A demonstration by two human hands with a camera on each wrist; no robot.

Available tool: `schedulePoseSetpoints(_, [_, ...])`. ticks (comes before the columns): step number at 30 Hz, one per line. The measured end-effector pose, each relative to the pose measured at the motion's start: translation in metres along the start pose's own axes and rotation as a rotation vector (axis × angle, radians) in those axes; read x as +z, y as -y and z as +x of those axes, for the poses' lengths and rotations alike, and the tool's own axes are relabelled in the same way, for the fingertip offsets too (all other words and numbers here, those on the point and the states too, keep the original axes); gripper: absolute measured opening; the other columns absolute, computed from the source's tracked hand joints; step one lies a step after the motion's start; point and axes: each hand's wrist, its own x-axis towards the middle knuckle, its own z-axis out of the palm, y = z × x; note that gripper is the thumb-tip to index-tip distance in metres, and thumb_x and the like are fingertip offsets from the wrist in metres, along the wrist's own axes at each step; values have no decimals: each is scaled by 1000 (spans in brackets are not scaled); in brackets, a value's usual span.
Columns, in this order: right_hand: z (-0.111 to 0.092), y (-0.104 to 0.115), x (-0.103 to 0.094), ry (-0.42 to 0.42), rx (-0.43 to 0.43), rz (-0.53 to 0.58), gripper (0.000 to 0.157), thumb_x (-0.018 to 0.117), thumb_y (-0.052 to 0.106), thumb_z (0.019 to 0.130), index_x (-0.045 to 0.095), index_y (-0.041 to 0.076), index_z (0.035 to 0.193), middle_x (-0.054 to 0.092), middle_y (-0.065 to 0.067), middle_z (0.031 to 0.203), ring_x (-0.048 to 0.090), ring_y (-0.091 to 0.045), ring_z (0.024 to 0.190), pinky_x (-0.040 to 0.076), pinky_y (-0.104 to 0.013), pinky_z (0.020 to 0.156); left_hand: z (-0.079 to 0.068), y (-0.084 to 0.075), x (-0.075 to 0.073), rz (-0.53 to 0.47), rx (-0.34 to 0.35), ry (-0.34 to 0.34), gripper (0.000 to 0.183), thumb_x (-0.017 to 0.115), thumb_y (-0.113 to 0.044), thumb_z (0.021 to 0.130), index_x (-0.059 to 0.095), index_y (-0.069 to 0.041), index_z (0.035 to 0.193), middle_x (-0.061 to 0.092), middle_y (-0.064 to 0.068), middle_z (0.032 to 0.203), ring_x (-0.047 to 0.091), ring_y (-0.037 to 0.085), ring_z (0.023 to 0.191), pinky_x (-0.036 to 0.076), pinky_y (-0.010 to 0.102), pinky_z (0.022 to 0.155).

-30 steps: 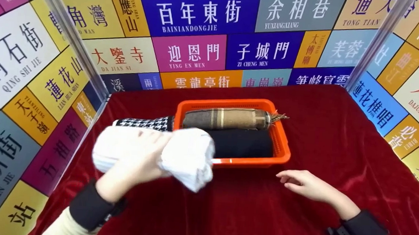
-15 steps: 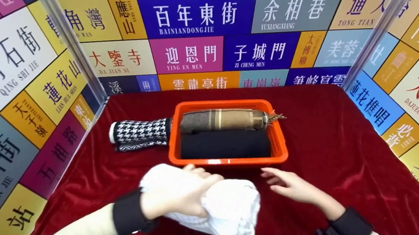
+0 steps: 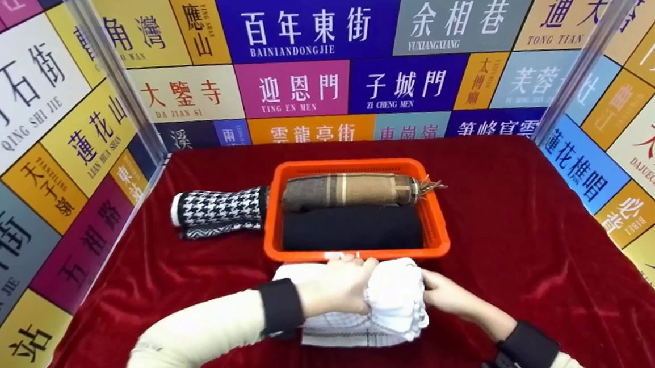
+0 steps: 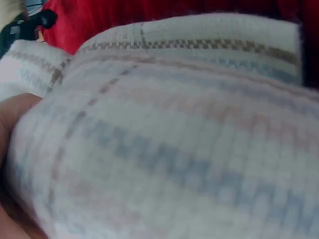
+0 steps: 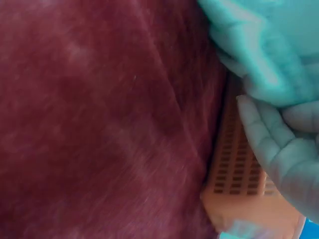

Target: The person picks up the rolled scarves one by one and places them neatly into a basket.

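In front of the orange basket [image 3: 443,242], my left hand [image 3: 341,287] grips a rolled white towel [image 3: 395,296] around its middle from above. Faint checks and brown and blue-grey stripes show on the towel [image 4: 164,144] up close in the left wrist view, and a loose flap hangs along its near side. My right hand [image 3: 448,294] is at the towel's right end, its fingertips partly hidden behind it in the head view. The right wrist view has this hand's fingers [image 5: 264,134] loosely bent right at the cloth's edge, beside the basket wall.
Inside the basket lie a brown-and-grey striped roll [image 3: 361,189] with fringe over the right rim and a black roll [image 3: 353,229]. A black-and-white houndstooth roll [image 3: 221,209] lies against the basket's left side. Dark red velvet [image 3: 530,219] covers the table; printed panels [image 3: 309,23] enclose it.
My left hand has carried the white towel from over the houndstooth roll, right and toward me, to the basket's front. My right hand has moved in to the towel's right end.
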Motion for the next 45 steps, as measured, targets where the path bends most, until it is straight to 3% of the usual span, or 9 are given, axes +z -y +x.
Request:
schedulePoseSetpoints(6, [-7, -3, -10, -46, 118, 111, 52, 39, -7, 81, 33, -9, 133, 51, -29, 120, 57, -19, 90, 50, -33, 71, 14, -19, 24, 173, 6, 16, 70, 75, -49, 54, 47, -13, 107, 59, 1, 84, 53, 19, 78, 38, 33, 67])
schedulePoseSetpoints(13, [-3, 9, 0, -239, -89, -293, 33, 52, 15, 91, 56, 0, 121, 58, -16, 120, 54, -26, 108, 45, -36, 87, 15, -21, 39, 89, 67, 11, 94, 75, -52, 58, 34, -14, 132, 50, 5, 111, 50, 21, 94, 40, 32, 73])
schedulePoseSetpoints(18, [7, 12, 3, -70, -300, -513, 52, 63, 30, 84, 51, 3, 126, 54, -14, 125, 50, -31, 114, 39, -48, 93, -2, 1, 32, -123, 106, 68, 95, 71, -55, 66, 30, -13, 140, 48, 6, 126, 49, 24, 109, 41, 38, 87])
schedulePoseSetpoints(22, [7, 5, -1, 77, -268, -491, 70, 69, 40, 76, 44, 8, 133, 47, -12, 129, 45, -28, 117, 38, -45, 95, -29, 39, 22, -235, 9, 176, 87, 68, -57, 67, 39, -13, 136, 53, 9, 126, 50, 27, 114, 40, 42, 93])
schedulePoseSetpoints(25, [5, -1, -5, 125, -183, -436, 79, 74, 43, 70, 41, 12, 134, 42, -11, 130, 41, -24, 118, 38, -39, 95, -50, 72, 15, -418, -62, 282, 78, 69, -49, 72, 41, -13, 135, 49, 13, 128, 47, 30, 116, 39, 45, 95])
schedulePoseSetpoints(28, [4, -4, -8, 151, -98, -404, 92, 77, 44, 65, 33, 8, 137, 36, -16, 133, 37, -28, 120, 36, -40, 96, -66, 100, 15, -806, -153, 378, 61, 67, -31, 81, 41, -12, 132, 47, 14, 126, 47, 25, 111, 39, 40, 94])
schedulePoseSetpoints(33, [3, -6, -11, 176, 38, -288, 113, 81, 39, 62, 12, 0, 142, 25, -28, 141, 31, -36, 125, 29, -48, 100, -76, 112, 29, -1266, -402, 400, 71, 71, -18, 78, 30, -9, 136, 50, 9, 104, 51, 11, 68, 45, 25, 63])
schedulePoseSetpoints(38, [0, -11, -5, 158, 24, -275, 116, 83, 35, 59, 10, -2, 141, 30, -29, 137, 38, -36, 120, 33, -41, 98, -77, 102, 40, -1171, -585, 396, 101, 79, -18, 67, 15, 0, 143, 51, 16, 111, 50, 15, 74, 44, 31, 74])
schedulePoseSetpoints(45, [-14, -22, 11, -25, -180, -352, 111, 85, 35, 54, 22, -1, 139, 41, -17, 133, 41, -27, 119, 35, -30, 98, -89, 88, 48, -985, -439, 328, 105, 87, -17, 54, 26, 8, 136, 28, 29, 136, 30, 40, 125, 25, 49, 105])
